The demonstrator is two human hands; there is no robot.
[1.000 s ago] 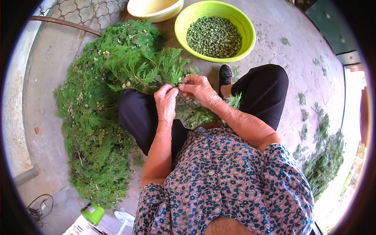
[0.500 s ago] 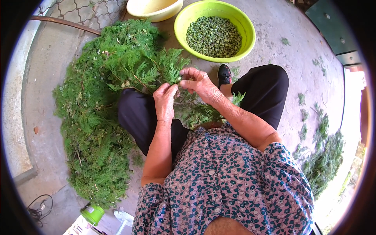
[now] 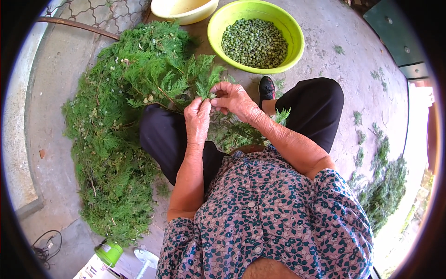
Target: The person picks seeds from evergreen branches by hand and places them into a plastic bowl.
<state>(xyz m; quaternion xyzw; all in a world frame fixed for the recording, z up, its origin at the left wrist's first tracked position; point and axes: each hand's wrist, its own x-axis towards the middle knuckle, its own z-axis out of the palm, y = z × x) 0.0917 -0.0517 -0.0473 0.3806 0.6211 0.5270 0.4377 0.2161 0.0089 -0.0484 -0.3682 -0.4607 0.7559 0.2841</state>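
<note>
My left hand (image 3: pixel 197 120) is closed in a pinch on a leafy green conifer branch (image 3: pixel 204 86) over the gap between my knees. Close against its fingertips, my right hand (image 3: pixel 236 99) is also pinched, thumb against curled fingers, at the base of the sprig. What sits between the right fingertips is too small and covered to make out. Feathery foliage spreads up and left from both hands. Beyond them stands a lime-green basin (image 3: pixel 293 50), with many small round green cones (image 3: pixel 254 44) lying in it.
A large heap of cut conifer branches (image 3: pixel 107 135) lies along my left side. Behind it stands a cream basin (image 3: pixel 204 15). Loose sprigs (image 3: pixel 383 186) are strewn on the concrete at right. A small green bucket (image 3: pixel 109 253) and a dark cable (image 3: pixel 44 251) are at lower left.
My right fingertips have shifted slightly left and closed in against the left ones. The sprig's leafy tip has moved a little. The basins and the heap look the same.
</note>
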